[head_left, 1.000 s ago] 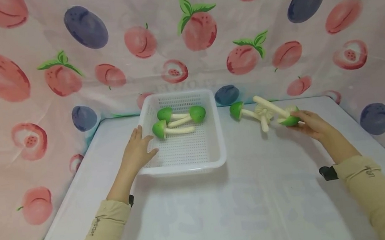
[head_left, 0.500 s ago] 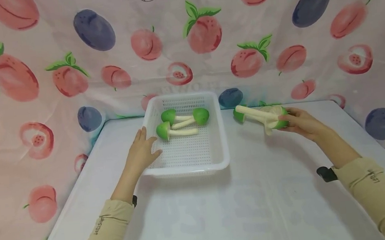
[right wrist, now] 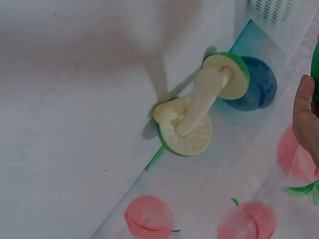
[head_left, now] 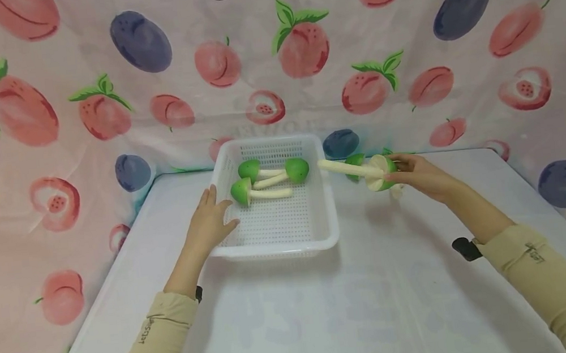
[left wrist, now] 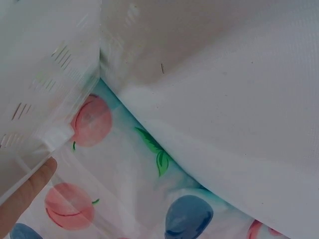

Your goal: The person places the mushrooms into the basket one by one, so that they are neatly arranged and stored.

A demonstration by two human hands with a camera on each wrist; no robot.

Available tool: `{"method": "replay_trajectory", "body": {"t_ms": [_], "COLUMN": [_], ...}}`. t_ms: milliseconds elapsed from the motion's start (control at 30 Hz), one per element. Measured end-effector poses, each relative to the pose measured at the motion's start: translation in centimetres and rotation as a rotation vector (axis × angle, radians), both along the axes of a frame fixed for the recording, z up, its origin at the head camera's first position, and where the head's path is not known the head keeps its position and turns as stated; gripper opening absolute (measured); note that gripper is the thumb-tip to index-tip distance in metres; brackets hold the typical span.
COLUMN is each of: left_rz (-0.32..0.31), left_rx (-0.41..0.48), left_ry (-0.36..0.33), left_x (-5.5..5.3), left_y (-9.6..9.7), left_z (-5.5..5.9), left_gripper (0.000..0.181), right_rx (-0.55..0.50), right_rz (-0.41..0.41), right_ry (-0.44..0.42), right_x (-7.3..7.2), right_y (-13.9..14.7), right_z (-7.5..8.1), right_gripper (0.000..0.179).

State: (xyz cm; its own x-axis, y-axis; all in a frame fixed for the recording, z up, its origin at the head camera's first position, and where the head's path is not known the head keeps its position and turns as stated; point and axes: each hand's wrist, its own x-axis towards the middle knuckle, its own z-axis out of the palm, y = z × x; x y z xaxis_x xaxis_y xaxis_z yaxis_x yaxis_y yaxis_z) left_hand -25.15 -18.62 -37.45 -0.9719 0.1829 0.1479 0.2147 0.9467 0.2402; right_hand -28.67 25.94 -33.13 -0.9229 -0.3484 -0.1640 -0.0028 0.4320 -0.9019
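Observation:
My right hand (head_left: 423, 177) pinches a toy mushroom (head_left: 346, 167) by its green cap, its pale stem pointing left to the basket's right rim. At the right wrist view's edge, part of the hand and the cap show. Two more mushrooms lie behind and below it on the table, crossing each other: one cap (right wrist: 239, 74) and one upturned cap (right wrist: 187, 134). My left hand (head_left: 205, 221) rests on the left rim of a white plastic basket (head_left: 280, 249), fingers spread and fairly straight. Inside lie three green-capped mushrooms (head_left: 269, 193).
A white-covered table (head_left: 296, 317) carries everything. Behind it hangs a fruit-print cloth (head_left: 156, 137), meeting the table's back edge just behind the basket and the loose mushrooms.
My right hand has lifted the mushroom off the others and carried it left, toward the basket, its stem swinging level. The left hand has stayed on the basket rim; the head view shifted slightly.

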Motion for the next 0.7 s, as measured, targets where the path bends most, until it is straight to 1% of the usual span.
{"method": "replay_trajectory", "body": {"t_ms": [100,300,367,533,700], "left_rz": [0.003,0.001,0.003,0.008,0.008], "left_rx": [-0.002,-0.013,-0.018,-0.017,-0.009], "left_ry": [0.0,0.003,0.005,0.006,0.0], "left_x": [0.1,0.0,0.0,0.1,0.2], "left_y": [0.0,0.1,0.1,0.1,0.3], "left_z": [0.0,0.2,0.1,0.1,0.3], "left_gripper": [0.05,0.051,0.051,0.051,0.051], "right_rx": [0.018,0.12,0.14,0.122,0.165], "right_rz": [0.029,0.077,0.091,0.142,0.169], "right_ry": [0.021,0.126,0.144,0.129,0.123], "right_x": [-0.2,-0.5,-0.7,-1.1,-1.5], "right_y": [-1.3,-3.3,-4.0,-5.5,-6.6], "right_z": [0.3,0.7,0.8,1.0,1.4], "right_gripper": [0.066,0.061,0.061,0.067,0.069]}}
